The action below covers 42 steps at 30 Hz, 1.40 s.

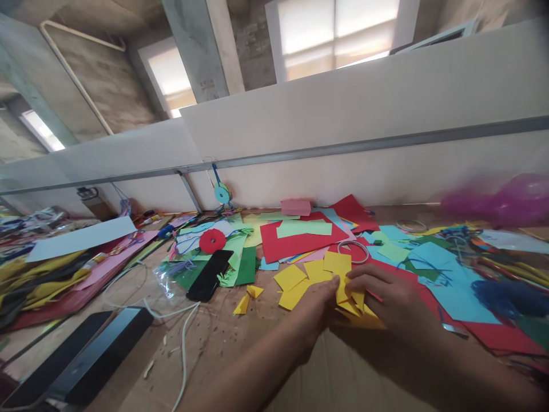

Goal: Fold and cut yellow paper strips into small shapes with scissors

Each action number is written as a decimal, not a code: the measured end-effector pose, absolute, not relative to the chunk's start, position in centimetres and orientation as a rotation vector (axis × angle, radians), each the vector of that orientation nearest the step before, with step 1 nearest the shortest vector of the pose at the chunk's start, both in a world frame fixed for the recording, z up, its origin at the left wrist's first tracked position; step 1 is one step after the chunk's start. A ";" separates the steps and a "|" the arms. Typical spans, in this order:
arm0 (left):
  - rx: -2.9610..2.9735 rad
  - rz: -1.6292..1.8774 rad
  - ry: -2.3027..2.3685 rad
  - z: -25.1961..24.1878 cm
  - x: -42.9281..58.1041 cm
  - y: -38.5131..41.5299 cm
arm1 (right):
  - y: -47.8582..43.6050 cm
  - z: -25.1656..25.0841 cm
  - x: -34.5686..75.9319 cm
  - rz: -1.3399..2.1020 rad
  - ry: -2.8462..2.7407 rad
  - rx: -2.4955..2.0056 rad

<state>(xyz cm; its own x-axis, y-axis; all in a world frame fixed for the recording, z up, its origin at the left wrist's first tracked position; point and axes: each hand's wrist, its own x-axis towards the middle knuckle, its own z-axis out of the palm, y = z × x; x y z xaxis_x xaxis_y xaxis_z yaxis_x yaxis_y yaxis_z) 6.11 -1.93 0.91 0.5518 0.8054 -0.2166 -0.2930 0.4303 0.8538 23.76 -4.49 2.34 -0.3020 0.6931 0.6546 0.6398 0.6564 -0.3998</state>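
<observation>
My left hand (pixel 315 315) is closed, its thumb and fingertips against a piece of yellow paper (pixel 343 290). On the other side, my right hand (pixel 397 294) has curled fingers pinching the same piece near its upper edge; the hands partly hide it. Just below lie more yellow paper pieces (pixel 364 320), some looking folded. Flat yellow squares (pixel 290 277) spread to the left of and behind my hands. Two small folded yellow pieces (pixel 242 303) sit apart on the table, farther left.
A black phone (pixel 210 276) with a white cable (pixel 184 343) lies to the left. Behind are red sheets (pixel 274 243), a tape roll (pixel 352 252) and a red disc (pixel 212 241). Blue paper (pixel 458 294) covers the right. A dark box-like object (pixel 111 355) stands front left.
</observation>
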 end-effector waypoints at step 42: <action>0.904 0.844 0.729 1.2 6.0 -1.8 | -4.3 1.8 23.5 0.610 -1.875 -1.337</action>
